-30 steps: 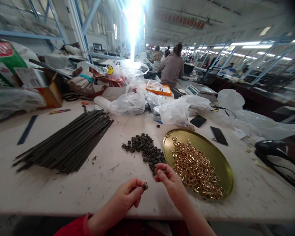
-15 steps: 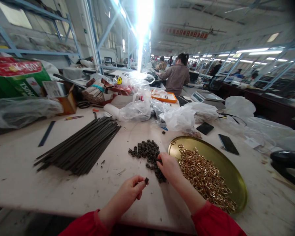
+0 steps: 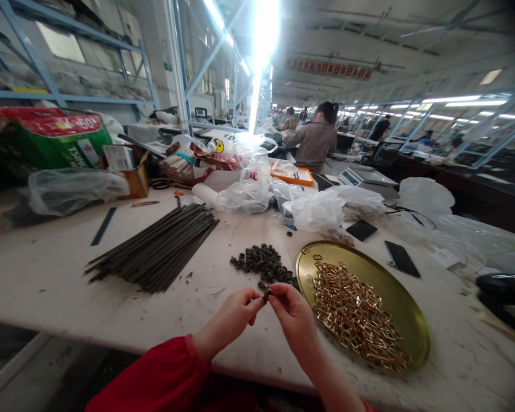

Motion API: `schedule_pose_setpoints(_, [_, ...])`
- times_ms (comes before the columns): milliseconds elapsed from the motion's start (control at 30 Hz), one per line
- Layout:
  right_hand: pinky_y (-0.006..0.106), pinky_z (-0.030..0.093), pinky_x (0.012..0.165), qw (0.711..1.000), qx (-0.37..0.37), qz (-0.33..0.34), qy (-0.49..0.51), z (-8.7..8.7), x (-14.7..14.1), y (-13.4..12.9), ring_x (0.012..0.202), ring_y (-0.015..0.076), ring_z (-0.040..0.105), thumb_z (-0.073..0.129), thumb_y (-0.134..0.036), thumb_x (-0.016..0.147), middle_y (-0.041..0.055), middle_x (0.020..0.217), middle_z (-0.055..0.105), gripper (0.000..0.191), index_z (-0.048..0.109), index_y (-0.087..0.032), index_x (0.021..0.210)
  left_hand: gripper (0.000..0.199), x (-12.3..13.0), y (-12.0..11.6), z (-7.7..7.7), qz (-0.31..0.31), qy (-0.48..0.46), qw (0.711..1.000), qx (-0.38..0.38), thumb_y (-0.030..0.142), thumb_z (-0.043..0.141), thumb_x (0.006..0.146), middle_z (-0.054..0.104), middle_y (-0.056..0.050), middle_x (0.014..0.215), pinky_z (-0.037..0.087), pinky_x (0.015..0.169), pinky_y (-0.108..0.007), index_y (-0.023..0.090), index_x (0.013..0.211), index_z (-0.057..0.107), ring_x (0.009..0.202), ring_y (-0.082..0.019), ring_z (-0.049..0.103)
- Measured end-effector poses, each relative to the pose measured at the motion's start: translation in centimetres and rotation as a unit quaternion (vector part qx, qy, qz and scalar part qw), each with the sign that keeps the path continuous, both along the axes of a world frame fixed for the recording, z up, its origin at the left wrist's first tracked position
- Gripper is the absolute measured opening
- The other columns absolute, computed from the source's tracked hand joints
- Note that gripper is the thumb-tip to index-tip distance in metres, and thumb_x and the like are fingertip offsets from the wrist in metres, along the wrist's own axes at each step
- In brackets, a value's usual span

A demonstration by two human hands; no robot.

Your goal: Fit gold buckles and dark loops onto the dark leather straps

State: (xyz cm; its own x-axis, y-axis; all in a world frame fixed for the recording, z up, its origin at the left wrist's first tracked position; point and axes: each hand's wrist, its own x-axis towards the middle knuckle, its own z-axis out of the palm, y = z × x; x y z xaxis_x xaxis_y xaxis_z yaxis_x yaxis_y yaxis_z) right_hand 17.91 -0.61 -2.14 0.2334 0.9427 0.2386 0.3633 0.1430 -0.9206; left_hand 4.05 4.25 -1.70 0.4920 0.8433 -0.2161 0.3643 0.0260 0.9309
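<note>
We are pinching a small dark piece (image 3: 266,294) in our grip. Just beyond it, dark loops (image 3: 261,260) are lying loosely heaped.

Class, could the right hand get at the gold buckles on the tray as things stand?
Probably yes: the gold buckles lie uncovered on the tray, beside the right hand, though that hand may first need to let go of a small dark piece.

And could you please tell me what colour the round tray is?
The round tray is a shiny, slightly olive gold; it shows best in the head view.
</note>
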Motion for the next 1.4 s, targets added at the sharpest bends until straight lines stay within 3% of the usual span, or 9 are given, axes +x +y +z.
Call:
schedule_pose_setpoints(100, [0.030,0.049,0.066,0.999,-0.023,0.002,0.026,-0.7,-0.3,-0.2,0.072,0.0185,0.059,0.058,-0.028,0.078,0.0049,0.080,0.065,0.017,0.062,-0.017,0.090,0.028,-0.1,-0.6,0.4,-0.003,0.024,1.000,0.018,0.038,0.042,0.080,0.042,0.007,0.046,0.028,0.047,-0.022,0.017,0.063,0.050,0.046,-0.010,0.039])
schedule_pose_setpoints(267, [0.028,0.048,0.062,0.999,0.001,0.025,-0.040,-0.6,-0.1,-0.6,0.069,0.0167,0.057,0.057,-0.029,0.079,0.0040,0.078,0.061,0.018,0.068,-0.020,0.089,0.028,-0.1,-0.9,0.6,-0.027,0.073,0.995,0.064,0.031,0.039,0.080,0.043,0.006,0.047,0.030,0.049,-0.022,0.017,0.058,0.049,0.048,-0.011,0.043])
schedule_pose_setpoints(500, [0.024,0.045,0.056,0.997,-0.037,0.059,-0.041,-0.9,0.3,-0.6,0.063,0.0141,0.055,0.057,-0.029,0.079,0.0009,0.069,0.056,0.016,0.069,-0.021,0.085,0.026,-0.1,-0.9,0.6,-0.045,0.092,0.993,0.055,0.028,0.041,0.077,0.045,0.005,0.047,0.030,0.051,-0.023,0.018,0.053,0.047,0.049,-0.013,0.045])
schedule_pose_setpoints(733, [0.025,0.045,0.058,0.995,-0.019,0.044,-0.086,-1.2,-0.3,-0.6,0.064,0.0143,0.055,0.055,-0.021,0.079,0.0016,0.071,0.055,0.013,0.067,-0.020,0.083,0.024,-0.1,-1.1,-0.5,-0.026,0.082,0.995,0.050,0.023,0.036,0.079,0.048,0.003,0.053,0.034,0.055,-0.024,0.018,0.060,0.050,0.055,-0.014,0.048])
schedule_pose_setpoints(933, [0.026,0.046,0.061,0.990,-0.042,0.071,-0.111,-1.3,-0.3,-0.9,0.068,0.0153,0.056,0.053,-0.018,0.080,0.0020,0.075,0.055,0.016,0.066,-0.021,0.087,0.021,-0.3,-1.5,-0.5,-0.021,0.087,0.993,0.078,0.017,0.039,0.076,0.059,-0.002,0.065,0.037,0.064,-0.027,0.016,0.077,0.060,0.066,-0.017,0.053])
schedule_pose_setpoints(1067, [0.029,0.045,0.067,0.981,-0.044,0.075,-0.172,-1.6,-0.5,-1.1,0.074,0.0177,0.056,0.051,-0.015,0.080,0.0032,0.080,0.055,0.020,0.066,-0.022,0.091,0.022,-0.4,-1.5,-1.0,-0.005,0.072,0.996,0.046,0.013,0.041,0.071,0.064,-0.006,0.076,0.040,0.072,-0.030,0.014,0.078,0.062,0.076,-0.020,0.056])
schedule_pose_setpoints(1200, [0.028,0.045,0.066,0.981,-0.060,0.071,-0.170,-2.4,-1.3,-1.2,0.074,0.0180,0.056,0.053,-0.013,0.079,0.0036,0.081,0.055,0.019,0.066,-0.022,0.089,0.027,-0.2,-1.4,-1.4,0.017,0.049,0.999,-0.008,0.007,0.043,0.062,0.066,-0.005,0.080,0.042,0.075,-0.029,0.013,0.080,0.063,0.080,-0.019,0.057])
schedule_pose_setpoints(1300, [0.031,0.045,0.068,0.983,-0.044,0.040,-0.176,-2.8,-2.0,-1.6,0.076,0.0195,0.055,0.053,-0.012,0.077,0.0047,0.081,0.056,0.023,0.066,-0.022,0.093,0.025,-0.1,-1.6,-1.3,0.043,0.034,0.998,-0.044,0.010,0.041,0.064,0.062,-0.002,0.067,0.043,0.063,-0.026,0.012,0.077,0.062,0.067,-0.017,0.056])
schedule_pose_setpoints(1400, [0.031,0.046,0.070,0.989,-0.022,0.054,-0.136,-2.5,-2.1,-2.1,0.077,0.0192,0.055,0.051,-0.013,0.078,0.0053,0.084,0.057,0.028,0.065,-0.023,0.100,0.022,-0.5,-1.8,-0.9,0.062,-0.002,0.994,-0.087,0.014,0.041,0.067,0.050,0.003,0.054,0.036,0.049,-0.022,0.013,0.078,0.060,0.051,-0.012,0.045])
